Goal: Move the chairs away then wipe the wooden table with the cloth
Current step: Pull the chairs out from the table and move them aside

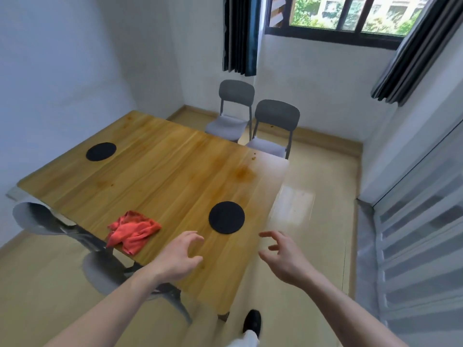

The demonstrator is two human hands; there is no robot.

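Observation:
The wooden table (155,176) fills the middle of the view, with brownish stains near its right side. A crumpled red cloth (132,231) lies near the table's front edge. My left hand (178,259) hovers over the near corner, just right of the cloth, fingers spread and holding nothing. My right hand (283,256) is open too, in the air beyond the table's right edge. Two grey chairs (235,111) (275,128) stand at the far side by the window wall. Two more grey chairs (37,219) (107,271) are tucked under the left side, blurred.
Two black round mats (101,151) (226,217) lie on the table. A white wall runs close along the table's left end. A window with dark curtains (240,33) is at the back. A striped panel (421,246) lines the right. My black shoe (251,321) is on the floor.

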